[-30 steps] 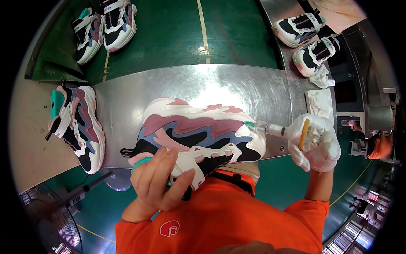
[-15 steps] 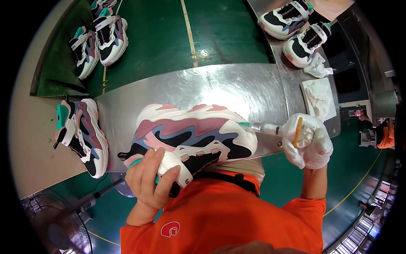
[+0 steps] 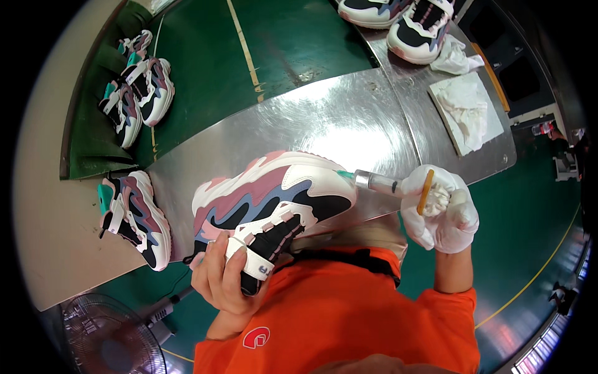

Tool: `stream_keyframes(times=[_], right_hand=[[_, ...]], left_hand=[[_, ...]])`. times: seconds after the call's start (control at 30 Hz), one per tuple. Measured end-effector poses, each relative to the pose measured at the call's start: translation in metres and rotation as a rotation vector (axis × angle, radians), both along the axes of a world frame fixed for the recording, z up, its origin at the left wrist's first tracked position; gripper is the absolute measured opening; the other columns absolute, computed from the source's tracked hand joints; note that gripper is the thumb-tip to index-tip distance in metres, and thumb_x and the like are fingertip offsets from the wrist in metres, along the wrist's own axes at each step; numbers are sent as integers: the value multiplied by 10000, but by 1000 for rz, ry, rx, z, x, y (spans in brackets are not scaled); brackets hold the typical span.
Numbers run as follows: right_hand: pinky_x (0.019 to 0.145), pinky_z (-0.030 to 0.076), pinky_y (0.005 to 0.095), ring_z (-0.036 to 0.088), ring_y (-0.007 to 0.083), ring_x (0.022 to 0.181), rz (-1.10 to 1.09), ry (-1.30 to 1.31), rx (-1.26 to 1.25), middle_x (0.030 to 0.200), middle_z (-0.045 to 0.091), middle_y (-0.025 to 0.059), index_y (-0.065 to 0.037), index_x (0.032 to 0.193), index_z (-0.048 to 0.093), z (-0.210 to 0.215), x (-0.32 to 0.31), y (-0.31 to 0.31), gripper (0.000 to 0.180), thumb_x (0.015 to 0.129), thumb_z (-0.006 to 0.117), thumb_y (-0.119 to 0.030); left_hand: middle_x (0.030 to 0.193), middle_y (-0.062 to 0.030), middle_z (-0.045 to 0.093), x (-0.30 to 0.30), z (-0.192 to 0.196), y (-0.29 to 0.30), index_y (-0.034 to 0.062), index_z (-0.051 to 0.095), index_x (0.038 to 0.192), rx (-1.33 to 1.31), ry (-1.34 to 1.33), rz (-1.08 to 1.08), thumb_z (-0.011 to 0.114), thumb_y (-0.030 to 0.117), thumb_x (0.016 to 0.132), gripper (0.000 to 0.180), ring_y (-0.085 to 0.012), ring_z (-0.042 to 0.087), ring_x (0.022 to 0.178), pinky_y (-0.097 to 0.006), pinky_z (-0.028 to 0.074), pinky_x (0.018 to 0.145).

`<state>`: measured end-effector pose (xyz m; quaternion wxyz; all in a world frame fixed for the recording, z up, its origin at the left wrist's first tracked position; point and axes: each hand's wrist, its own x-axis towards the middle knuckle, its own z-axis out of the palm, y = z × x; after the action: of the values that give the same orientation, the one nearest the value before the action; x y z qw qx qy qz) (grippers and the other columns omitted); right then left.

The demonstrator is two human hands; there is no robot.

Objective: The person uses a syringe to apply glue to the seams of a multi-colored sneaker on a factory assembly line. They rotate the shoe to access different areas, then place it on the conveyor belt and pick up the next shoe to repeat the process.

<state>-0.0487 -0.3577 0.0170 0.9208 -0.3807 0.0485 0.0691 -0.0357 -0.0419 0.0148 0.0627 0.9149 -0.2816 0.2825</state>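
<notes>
left hand (image 3: 225, 279) holds sneaker (image 3: 274, 199); gloved right hand (image 3: 441, 209) presses metal tool (image 3: 375, 182) against it.

left hand (image 3: 227, 280) grips sneaker (image 3: 274, 199) — gloved right hand (image 3: 439, 209) holds tool (image 3: 377, 182)

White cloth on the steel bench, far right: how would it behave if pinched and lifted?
The white cloth lies crumpled and creased, so it is probably floppy and would drape. It looks thin, likely light. On the smooth metal bench it would probably slide or bunch if pushed.
</notes>
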Motion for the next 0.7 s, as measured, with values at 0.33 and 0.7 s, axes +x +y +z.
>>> stream_keyframes(times=[0.33, 0.7], right_hand=[[360, 369, 250, 473, 204, 442, -219, -11, 143, 654, 540, 185, 141, 1101, 505, -9, -33, 22, 719, 615, 727, -339], [382, 377, 243, 494, 192, 450, -298, 20, 0, 686, 568, 178, 99, 1134, 517, 0, -51, 40, 737, 659, 737, -420]], left_hand=[[1165, -159, 615, -2, -4, -11, 46, 521, 1136, -68, -38, -40, 915, 176, 563, 707, -294, 558, 1055, -341, 408, 893], [1173, -148, 615, -3, -3, -11, 51, 545, 1118, -90, -5, -34, 908, 175, 563, 675, -279, 543, 1049, -334, 405, 892]])
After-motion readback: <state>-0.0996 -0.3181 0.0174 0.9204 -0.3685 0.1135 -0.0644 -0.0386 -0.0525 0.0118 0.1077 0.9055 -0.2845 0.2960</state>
